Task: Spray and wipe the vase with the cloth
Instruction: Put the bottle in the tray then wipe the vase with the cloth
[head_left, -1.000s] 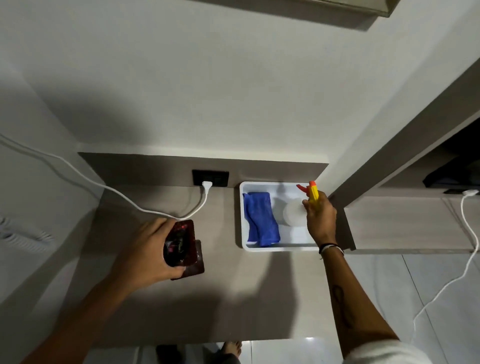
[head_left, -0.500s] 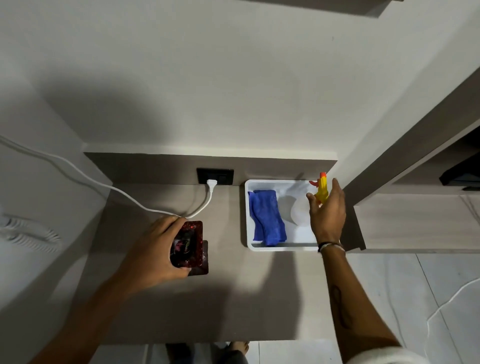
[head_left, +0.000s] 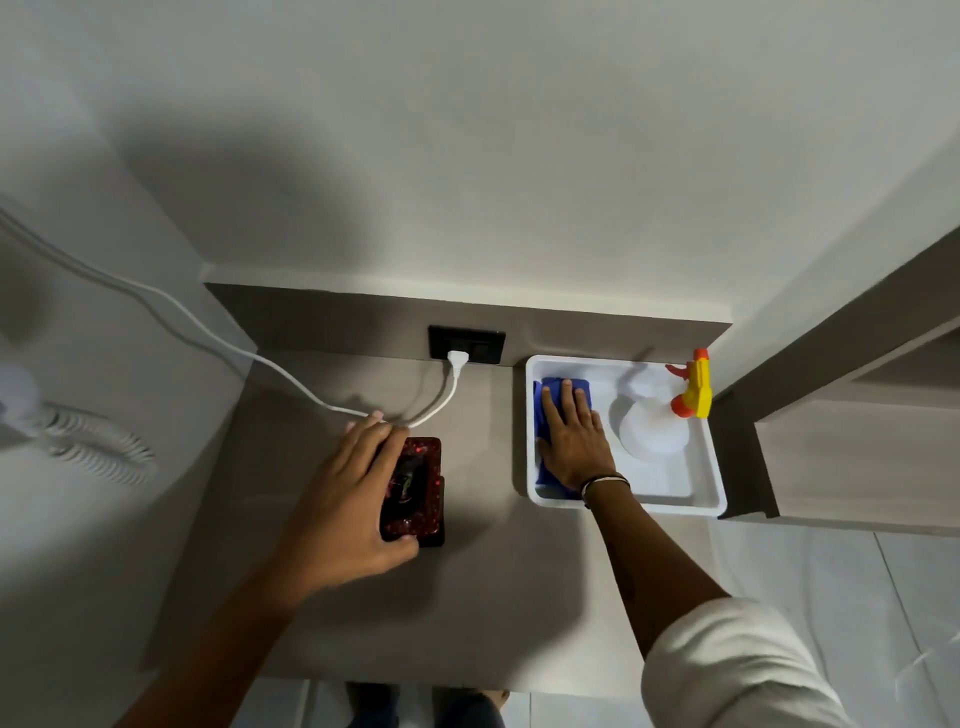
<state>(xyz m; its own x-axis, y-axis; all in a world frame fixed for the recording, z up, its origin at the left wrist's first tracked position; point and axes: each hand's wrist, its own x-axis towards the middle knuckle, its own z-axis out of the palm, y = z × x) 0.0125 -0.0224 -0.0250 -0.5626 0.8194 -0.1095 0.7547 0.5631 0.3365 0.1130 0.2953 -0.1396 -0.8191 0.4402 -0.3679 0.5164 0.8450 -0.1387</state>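
Two hands: left hand (head_left: 347, 499) clamps the dark red vase (head_left: 413, 491) mid-counter; right hand (head_left: 570, 435) lies flat on the blue cloth (head_left: 550, 400) at the tray's (head_left: 706, 467) left edge. A hasty grab risks toppling the spray bottle (head_left: 655, 423).

The left hand (head_left: 353, 499) reaches forward from the lower left on a bare forearm, palm down, fingers curled around the top of a dark red vase (head_left: 413, 491), thumb at its near edge. The right hand (head_left: 571, 441) extends from a white sleeve (head_left: 727, 670), lying flat with fingers straight and spread on a blue cloth (head_left: 545, 405); bands circle its wrist.
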